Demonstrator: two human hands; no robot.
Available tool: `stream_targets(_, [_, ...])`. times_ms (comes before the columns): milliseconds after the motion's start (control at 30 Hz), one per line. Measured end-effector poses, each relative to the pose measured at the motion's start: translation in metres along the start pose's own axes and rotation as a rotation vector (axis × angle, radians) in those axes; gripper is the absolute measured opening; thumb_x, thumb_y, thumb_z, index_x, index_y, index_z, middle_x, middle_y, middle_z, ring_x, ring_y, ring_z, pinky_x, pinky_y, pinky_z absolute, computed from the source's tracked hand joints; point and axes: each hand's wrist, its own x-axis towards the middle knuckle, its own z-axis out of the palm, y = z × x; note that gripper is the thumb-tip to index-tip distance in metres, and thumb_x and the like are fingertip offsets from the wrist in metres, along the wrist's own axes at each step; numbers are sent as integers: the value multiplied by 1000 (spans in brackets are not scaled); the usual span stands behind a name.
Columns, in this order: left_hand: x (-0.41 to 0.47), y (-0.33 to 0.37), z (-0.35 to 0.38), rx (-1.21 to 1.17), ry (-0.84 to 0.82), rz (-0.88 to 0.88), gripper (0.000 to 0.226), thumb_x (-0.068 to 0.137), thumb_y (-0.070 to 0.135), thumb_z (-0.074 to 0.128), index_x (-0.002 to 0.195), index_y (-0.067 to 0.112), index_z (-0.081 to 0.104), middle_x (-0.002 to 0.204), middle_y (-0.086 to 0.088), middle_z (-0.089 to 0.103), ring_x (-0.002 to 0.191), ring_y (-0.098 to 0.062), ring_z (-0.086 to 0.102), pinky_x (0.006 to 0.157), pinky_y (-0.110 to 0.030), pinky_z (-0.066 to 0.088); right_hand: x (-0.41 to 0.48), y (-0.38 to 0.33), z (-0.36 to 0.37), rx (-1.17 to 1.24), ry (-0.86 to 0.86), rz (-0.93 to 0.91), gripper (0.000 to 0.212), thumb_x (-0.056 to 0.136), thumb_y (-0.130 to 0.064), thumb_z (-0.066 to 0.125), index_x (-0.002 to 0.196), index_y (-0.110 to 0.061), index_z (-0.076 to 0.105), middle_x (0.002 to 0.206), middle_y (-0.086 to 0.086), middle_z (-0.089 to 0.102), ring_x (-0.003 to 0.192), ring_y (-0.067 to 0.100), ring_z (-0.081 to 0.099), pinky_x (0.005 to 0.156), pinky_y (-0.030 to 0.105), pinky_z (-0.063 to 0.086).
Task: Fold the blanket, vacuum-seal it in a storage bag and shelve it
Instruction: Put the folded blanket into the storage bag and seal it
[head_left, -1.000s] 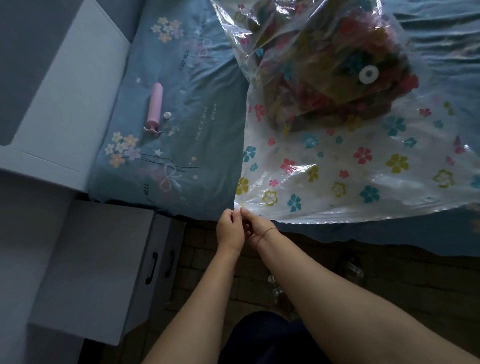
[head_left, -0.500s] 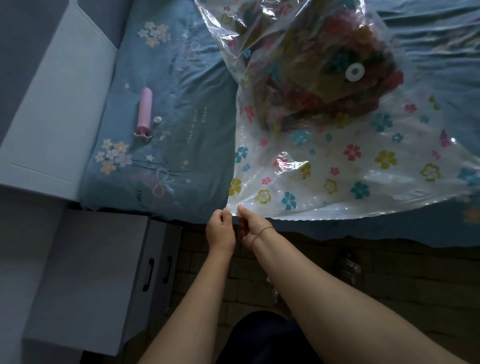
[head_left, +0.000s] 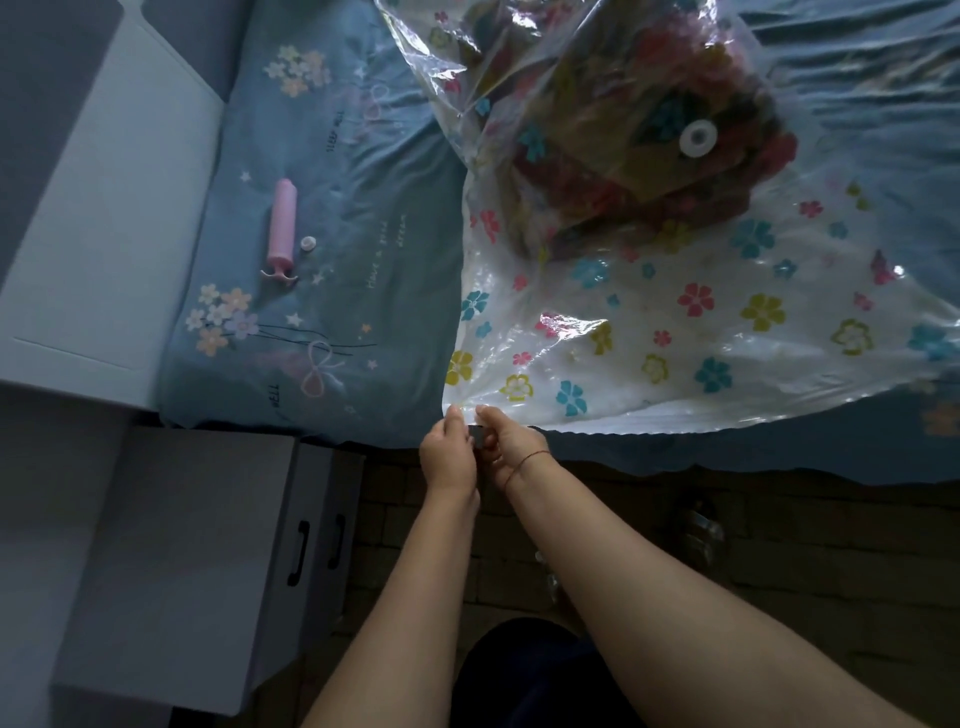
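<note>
A clear storage bag (head_left: 675, 332) printed with coloured flowers lies on the bed. The folded, dark, multicoloured blanket (head_left: 639, 156) sits inside its far half, under a white round valve (head_left: 698, 137). At the bag's near left corner, on the zip edge, my left hand (head_left: 448, 454) and my right hand (head_left: 506, 447) both pinch the seal, side by side. A small dark piece shows between the two hands; I cannot tell what it is. A pink hand pump (head_left: 282, 228) and a small white cap (head_left: 308, 243) lie on the sheet to the left.
The bed has a blue sheet (head_left: 332, 291) with flower prints. A white headboard panel (head_left: 104, 208) stands to the left. A grey-white box with cut-out handles (head_left: 208, 545) stands on the brick-pattern floor (head_left: 779, 545) below the bed's edge.
Both hands have stayed on the bag's near left corner. They have parted slightly, and the view has shifted a little.
</note>
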Motion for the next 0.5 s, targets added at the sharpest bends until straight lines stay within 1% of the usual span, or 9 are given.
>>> stream_targets(67, [5,5,-2,-31,15,-16,39,102,24,44,64,17,40,56,3,34,49,-8,30,42,-18,27,1,-8,-5,18,-4,3,19,83,-11,69,70,-9,54,54,-1,49,31,1,39,31,13,26])
stream_targets(133, [13,8,-9,-37,10,-24,37,102,24,43,66,18,42,56,3,35,46,-7,30,40,-17,25,4,-18,-16,40,-2,1,15,83,-12,69,75,-9,57,60,-2,51,32,0,42,31,12,27])
stream_targets(233, [23,8,-22,24,-26,-14,35,102,28,44,69,17,45,58,3,35,50,-8,30,46,-21,25,13,-26,-36,33,-6,-9,13,83,-15,70,79,-11,59,55,-5,51,34,0,42,32,12,29])
stream_targets(300, [26,6,-26,-15,-11,-38,36,102,29,45,68,16,45,57,3,35,51,-10,30,47,-22,26,17,-26,-44,24,-31,2,14,85,-18,69,78,-13,58,48,-8,50,37,0,41,35,12,29])
stream_targets(400, [19,4,-15,-128,-1,-163,36,98,39,52,71,15,50,55,3,38,51,-10,35,49,-22,31,19,-24,-50,53,-66,18,16,86,-21,67,75,-16,56,44,-10,49,37,0,41,35,12,29])
stream_targets(467, [11,-2,1,-86,-64,-225,39,90,49,59,76,13,54,57,2,45,52,-10,41,52,-24,36,19,-24,-52,16,-51,7,17,84,-24,69,74,-18,56,49,-9,52,41,1,43,36,13,30])
stream_targets(500, [7,-4,10,-49,-117,-243,41,87,50,62,82,10,56,62,0,49,55,-12,46,55,-26,40,18,-24,-53,-15,-39,-6,17,83,-25,70,74,-17,57,54,-8,54,43,2,45,36,14,30])
